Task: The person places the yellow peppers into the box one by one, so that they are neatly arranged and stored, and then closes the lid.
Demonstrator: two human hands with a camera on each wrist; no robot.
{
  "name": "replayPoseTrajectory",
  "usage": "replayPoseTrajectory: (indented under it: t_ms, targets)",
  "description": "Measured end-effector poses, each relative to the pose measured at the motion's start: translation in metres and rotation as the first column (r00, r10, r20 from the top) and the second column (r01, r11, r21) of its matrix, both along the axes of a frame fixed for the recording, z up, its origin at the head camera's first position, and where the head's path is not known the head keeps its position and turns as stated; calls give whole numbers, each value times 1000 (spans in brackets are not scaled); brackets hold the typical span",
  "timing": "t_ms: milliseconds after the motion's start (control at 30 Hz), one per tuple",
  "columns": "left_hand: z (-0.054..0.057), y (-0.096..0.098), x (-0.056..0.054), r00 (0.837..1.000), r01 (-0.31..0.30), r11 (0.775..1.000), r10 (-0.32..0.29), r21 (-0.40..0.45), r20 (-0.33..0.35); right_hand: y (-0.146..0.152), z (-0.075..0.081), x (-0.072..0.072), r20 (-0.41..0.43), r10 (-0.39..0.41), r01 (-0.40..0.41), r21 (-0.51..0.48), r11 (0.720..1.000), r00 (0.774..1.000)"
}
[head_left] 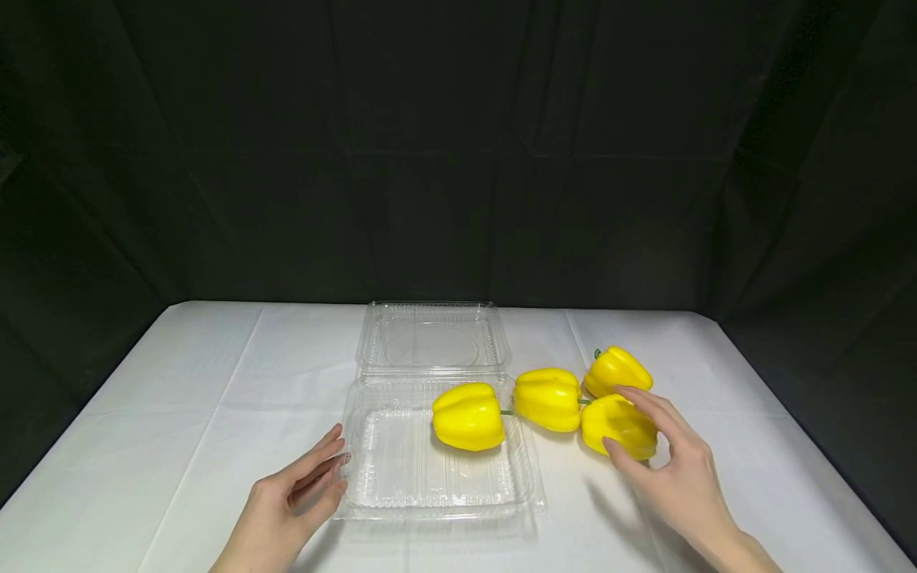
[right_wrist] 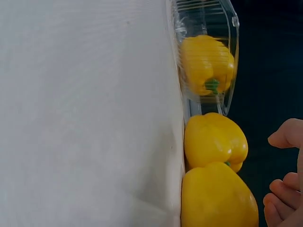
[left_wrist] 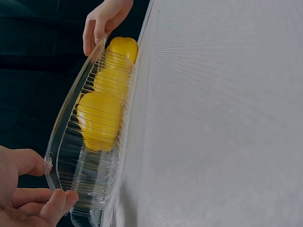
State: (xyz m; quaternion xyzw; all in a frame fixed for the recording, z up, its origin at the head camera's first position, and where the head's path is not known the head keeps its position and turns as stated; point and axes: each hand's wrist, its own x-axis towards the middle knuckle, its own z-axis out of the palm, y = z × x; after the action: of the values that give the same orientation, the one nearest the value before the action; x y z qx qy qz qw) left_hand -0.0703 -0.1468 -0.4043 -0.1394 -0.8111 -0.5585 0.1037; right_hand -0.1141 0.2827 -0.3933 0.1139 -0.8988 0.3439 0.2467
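A clear plastic clamshell container (head_left: 380,507) lies opened on the white cloth, its lid (head_left: 432,312) folded back behind the base. My left hand (head_left: 290,493) holds the base's left edge, thumb and fingers to either side of the rim, as the left wrist view shows. One yellow bell pepper (head_left: 469,418) lies inside the base, stem to the right. Over the nearest yellow bell pepper (head_left: 609,426) on the right hovers my right hand (head_left: 677,465), thumb and fingers spread. In the right wrist view these fingers (right_wrist: 284,189) stand apart from the peppers.
Just outside the base's right side sits another yellow bell pepper (head_left: 547,398). A further yellow bell pepper (head_left: 618,371) lies behind the one under my right hand. White cloth (head_left: 193,414) covers the table, and a black curtain (head_left: 430,159) hangs behind it.
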Motion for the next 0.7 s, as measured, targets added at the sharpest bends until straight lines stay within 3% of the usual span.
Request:
replayPoseTrajectory:
  t_ms: [200, 700]
  targets:
    - [1, 0, 1, 1000, -6, 1000, 6, -2, 5, 6, 0, 0, 47, -66, 64, 39, 997, 997]
    - [0, 0, 1, 1000, -12, 1000, 12, -8, -16, 19, -11, -5, 38, -66, 65, 21, 998, 997]
